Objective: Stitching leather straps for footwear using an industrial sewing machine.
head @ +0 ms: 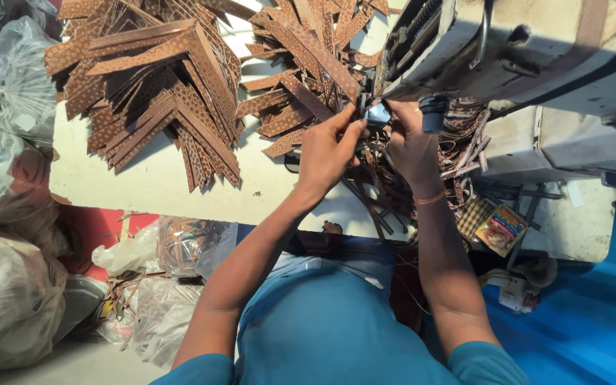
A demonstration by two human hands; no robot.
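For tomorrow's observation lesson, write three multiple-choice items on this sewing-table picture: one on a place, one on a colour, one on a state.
1. Where do the stacked brown strips lie?
A. on the table's left part
B. on the floor
C. inside a bag

2. What colour is the person's shirt?
A. red
B. blue
C. white

3. How are the hands placed?
A. resting in the lap
B. one raised overhead
C. both together at the sewing machine

Answers:
1 A, the strips fan out on the pale table.
2 B, the cloth is blue.
3 C, the left hand and right hand meet under the machine's head.
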